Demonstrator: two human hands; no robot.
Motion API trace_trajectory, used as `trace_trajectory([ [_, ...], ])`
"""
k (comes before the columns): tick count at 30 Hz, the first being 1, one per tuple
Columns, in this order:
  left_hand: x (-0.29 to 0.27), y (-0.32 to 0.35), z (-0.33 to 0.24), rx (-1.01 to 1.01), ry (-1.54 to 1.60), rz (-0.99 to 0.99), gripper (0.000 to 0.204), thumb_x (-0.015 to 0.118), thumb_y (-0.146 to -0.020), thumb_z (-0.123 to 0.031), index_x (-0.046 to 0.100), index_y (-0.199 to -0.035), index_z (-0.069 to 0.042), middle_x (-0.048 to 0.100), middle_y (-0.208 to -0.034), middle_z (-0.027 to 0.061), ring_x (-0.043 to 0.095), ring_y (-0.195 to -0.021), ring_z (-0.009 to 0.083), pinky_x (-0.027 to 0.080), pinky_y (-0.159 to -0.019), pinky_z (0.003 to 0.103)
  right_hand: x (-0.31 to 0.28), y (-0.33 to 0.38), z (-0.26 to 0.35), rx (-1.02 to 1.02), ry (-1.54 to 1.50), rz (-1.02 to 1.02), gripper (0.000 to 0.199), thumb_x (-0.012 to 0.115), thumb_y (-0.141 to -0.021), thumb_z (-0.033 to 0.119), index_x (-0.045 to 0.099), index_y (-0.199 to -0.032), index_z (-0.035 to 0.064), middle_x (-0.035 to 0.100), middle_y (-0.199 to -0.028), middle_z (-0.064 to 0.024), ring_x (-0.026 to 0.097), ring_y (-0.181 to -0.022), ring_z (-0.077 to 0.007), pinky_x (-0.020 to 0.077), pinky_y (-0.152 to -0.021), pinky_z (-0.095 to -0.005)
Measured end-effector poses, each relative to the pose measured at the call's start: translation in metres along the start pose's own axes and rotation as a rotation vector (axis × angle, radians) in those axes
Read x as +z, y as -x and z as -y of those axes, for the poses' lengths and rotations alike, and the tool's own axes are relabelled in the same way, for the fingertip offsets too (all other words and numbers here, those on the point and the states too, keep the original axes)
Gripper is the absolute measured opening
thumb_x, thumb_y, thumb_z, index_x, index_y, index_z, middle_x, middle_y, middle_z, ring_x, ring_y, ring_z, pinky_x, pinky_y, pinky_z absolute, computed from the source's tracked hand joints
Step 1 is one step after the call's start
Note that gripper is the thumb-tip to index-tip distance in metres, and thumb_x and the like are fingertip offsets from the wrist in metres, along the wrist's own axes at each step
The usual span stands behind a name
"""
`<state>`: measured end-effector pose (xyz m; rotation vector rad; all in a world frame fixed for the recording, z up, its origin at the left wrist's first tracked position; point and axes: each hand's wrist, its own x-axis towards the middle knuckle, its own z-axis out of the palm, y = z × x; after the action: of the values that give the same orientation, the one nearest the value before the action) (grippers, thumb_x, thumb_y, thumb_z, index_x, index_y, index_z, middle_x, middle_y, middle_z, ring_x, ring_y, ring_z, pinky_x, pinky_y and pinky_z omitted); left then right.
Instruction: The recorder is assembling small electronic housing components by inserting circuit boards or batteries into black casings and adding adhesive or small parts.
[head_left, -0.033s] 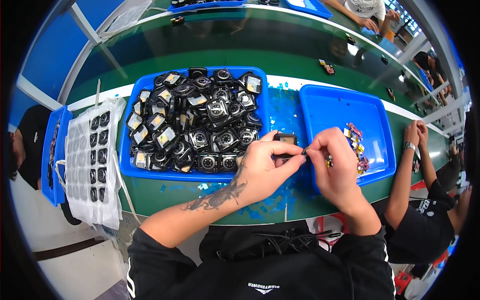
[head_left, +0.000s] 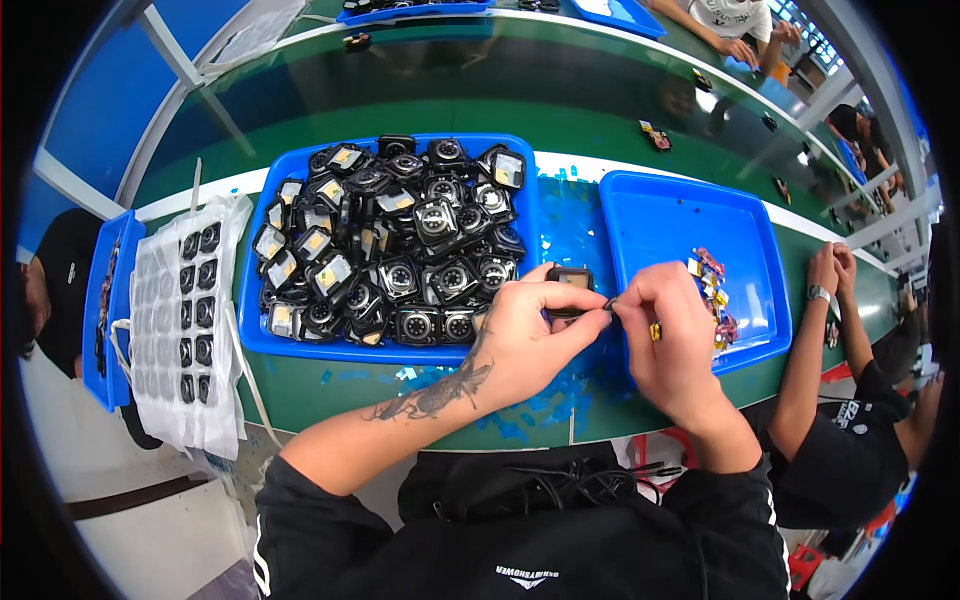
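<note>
My left hand (head_left: 535,325) reaches over the table between the two blue trays, closed around a black smartwatch case (head_left: 572,276) that shows beyond the index finger. Its thumb and index tips meet the fingertips of my right hand (head_left: 668,325) at a small dark piece (head_left: 609,304). My right hand pinches that piece, above the near left edge of the right-hand tray. Fingers hide most of the piece and part of the case. To the left, a blue tray (head_left: 250,300) is heaped with black smartwatch cases (head_left: 435,218), some showing round sensor backs.
The right blue tray (head_left: 660,215) holds small yellow and reddish parts (head_left: 712,280). White plastic trays (head_left: 160,320) with dark watch parts stand far left. Blue film scraps (head_left: 520,405) litter the green table. Loose parts (head_left: 655,136) lie on the green belt. A co-worker's hands (head_left: 832,265) are at right.
My right hand's fingers have shifted very slightly at the small dark piece. My left hand holds its place.
</note>
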<state>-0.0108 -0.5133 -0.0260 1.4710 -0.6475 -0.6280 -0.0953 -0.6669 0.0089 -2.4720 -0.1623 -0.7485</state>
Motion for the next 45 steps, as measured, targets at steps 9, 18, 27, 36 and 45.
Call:
trace_trajectory([
  [9,0.005,0.001,0.003,0.143,0.025,-0.073,0.011,0.069,-0.083,-0.011,0.071,-0.082,0.000,0.049,-0.052,-0.0020,0.042,-0.047,0.0088,0.034,-0.108,0.040,0.009,0.002,-0.005,-0.090,-0.004,-0.094,0.020,0.068,-0.073,-0.011,0.058,-0.086,0.0011,0.059,-0.082,-0.0118,0.059,-0.067,-0.0239,0.0474,-0.052,-0.0306],
  [18,-0.001,-0.002,0.001,0.187,0.056,-0.137,0.010,0.069,-0.083,-0.010,0.070,-0.081,0.000,0.054,-0.055,-0.0003,0.048,-0.051,0.0096,0.027,-0.113,0.045,-0.006,0.004,0.005,0.006,-0.177,0.082,0.016,0.066,-0.077,-0.009,0.057,-0.087,0.0002,0.059,-0.083,-0.0121,0.059,-0.068,-0.0232,0.0481,-0.058,-0.0293],
  [27,-0.004,0.002,-0.006,-0.038,0.267,-0.047,0.011,0.069,-0.084,-0.007,0.070,-0.090,0.003,0.066,-0.091,0.0064,0.058,-0.079,0.0079,0.049,-0.066,0.021,-0.019,-0.015,-0.001,0.322,-0.068,0.156,0.013,0.070,-0.079,0.001,0.069,-0.092,0.0007,0.066,-0.079,-0.0104,0.063,-0.068,-0.0157,0.0482,-0.061,-0.0245],
  [36,-0.007,0.001,-0.015,-0.008,0.306,0.160,0.025,0.057,-0.093,-0.006,0.060,-0.117,0.000,0.061,-0.101,0.0039,0.055,-0.084,0.0055,0.045,-0.072,0.021,-0.015,-0.009,-0.023,0.241,-0.856,0.128,0.011,0.067,-0.081,-0.004,0.066,-0.092,-0.0013,0.065,-0.095,-0.0106,0.063,-0.085,-0.0156,0.0517,-0.070,-0.0265],
  [45,-0.003,0.000,0.000,0.261,0.066,0.021,0.052,0.042,-0.095,0.003,0.028,-0.145,-0.006,0.058,-0.117,0.0136,0.059,-0.098,0.0171,0.046,-0.088,0.031,-0.015,-0.015,0.013,0.245,-0.217,0.108,0.017,0.072,-0.076,-0.003,0.070,-0.092,0.0016,0.066,-0.080,-0.0089,0.061,-0.062,-0.0153,0.0469,-0.053,-0.0265],
])
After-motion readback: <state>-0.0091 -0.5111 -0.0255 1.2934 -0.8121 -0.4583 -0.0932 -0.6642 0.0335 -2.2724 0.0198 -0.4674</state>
